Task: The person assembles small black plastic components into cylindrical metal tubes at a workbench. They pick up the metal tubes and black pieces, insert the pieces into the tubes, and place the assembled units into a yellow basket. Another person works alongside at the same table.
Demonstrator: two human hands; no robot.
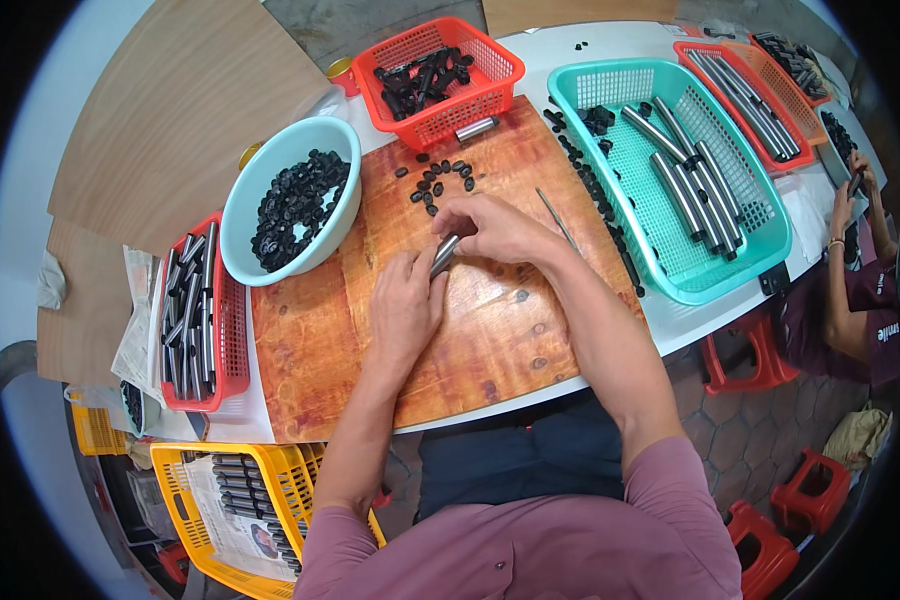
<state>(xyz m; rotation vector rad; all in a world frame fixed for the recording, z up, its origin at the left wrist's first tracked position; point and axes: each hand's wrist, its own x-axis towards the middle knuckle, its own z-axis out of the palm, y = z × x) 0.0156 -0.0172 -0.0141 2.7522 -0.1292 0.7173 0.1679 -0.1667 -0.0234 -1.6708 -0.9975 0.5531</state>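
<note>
The left hand (405, 300) and the right hand (488, 228) are both closed on one metal tube (444, 256), which is above the middle of the wooden board (500, 350). The board lies on the white worktop (254, 405). Small black caps (438, 188) lie just beyond the hands, and a thin rod (557, 215) lies to the right. A bowl (315, 258) with black pieces stands far left, a green basket (705, 283) with tubes stands right.
</note>
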